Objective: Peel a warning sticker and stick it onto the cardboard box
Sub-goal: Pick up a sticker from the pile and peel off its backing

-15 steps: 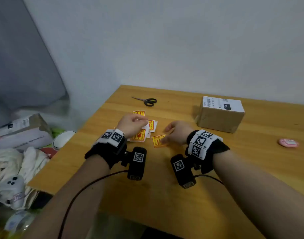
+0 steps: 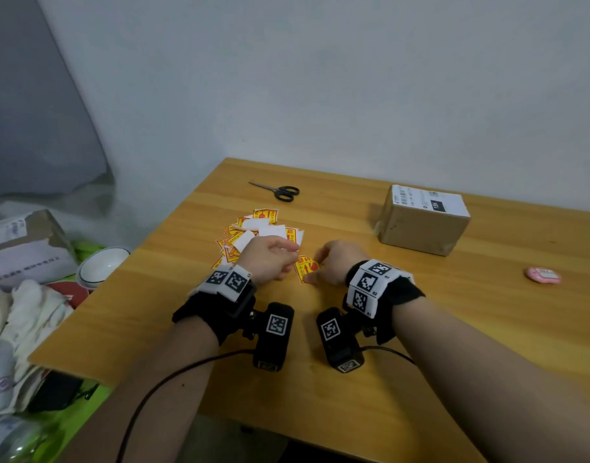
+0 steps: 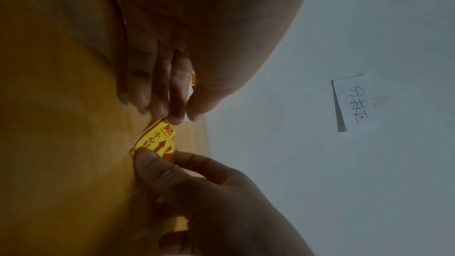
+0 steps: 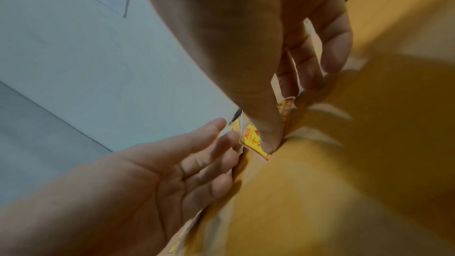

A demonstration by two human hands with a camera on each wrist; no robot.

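Observation:
A yellow and red warning sticker (image 2: 306,267) sits tilted between my hands at the table's middle. My right hand (image 2: 315,274) pinches it, thumb on its printed face, fingers behind, as the right wrist view shows on the sticker (image 4: 253,139). My left hand (image 2: 294,251) has fairly straight fingers, and its fingertips (image 3: 176,119) touch the sticker's (image 3: 160,139) upper corner. A pile of stickers and white backings (image 2: 253,230) lies just beyond the left hand. The cardboard box (image 2: 420,228) with a white label stands to the far right.
Black scissors (image 2: 282,192) lie near the table's far edge. A small pink object (image 2: 542,275) rests at the right. Left of the table (image 2: 420,379), on the floor, are a white bowl (image 2: 101,265), cloths and a parcel.
My left hand has come off the sticker pile and moved right to the single sticker. That sticker, which lay flat under my right fingers, now stands tilted off the table.

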